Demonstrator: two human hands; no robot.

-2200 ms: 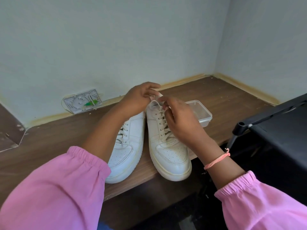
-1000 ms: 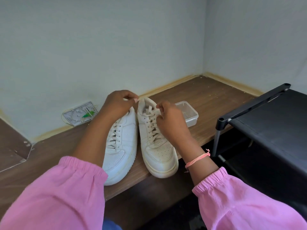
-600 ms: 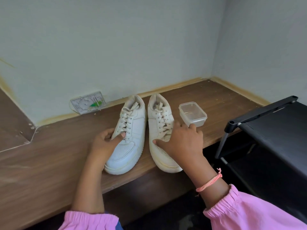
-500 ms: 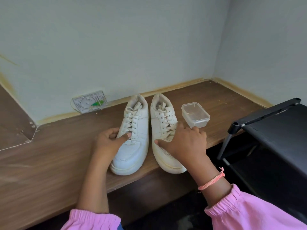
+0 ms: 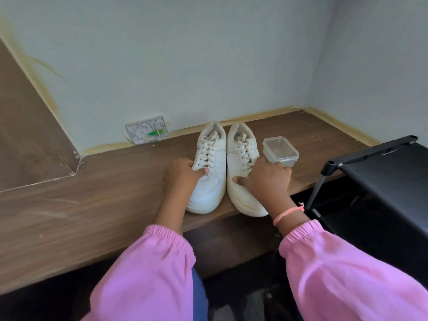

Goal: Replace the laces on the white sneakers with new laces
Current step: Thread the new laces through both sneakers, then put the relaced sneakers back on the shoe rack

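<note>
Sneaker (image 5: 212, 181) toes at shelf (image 5: 92, 205) edge

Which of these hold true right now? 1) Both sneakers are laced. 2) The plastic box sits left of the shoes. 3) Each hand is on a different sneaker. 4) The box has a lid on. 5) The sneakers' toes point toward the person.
1) True: the left sneaker and the right sneaker both show laces threaded through their eyelets.
2) False: the box stands to the right of the right sneaker.
3) True: the left hand holds the left sneaker and the right hand holds the right one.
4) False: the box is open, with no lid in view.
5) True: the toes lie at the near edge of the shelf, heels toward the wall.
</note>
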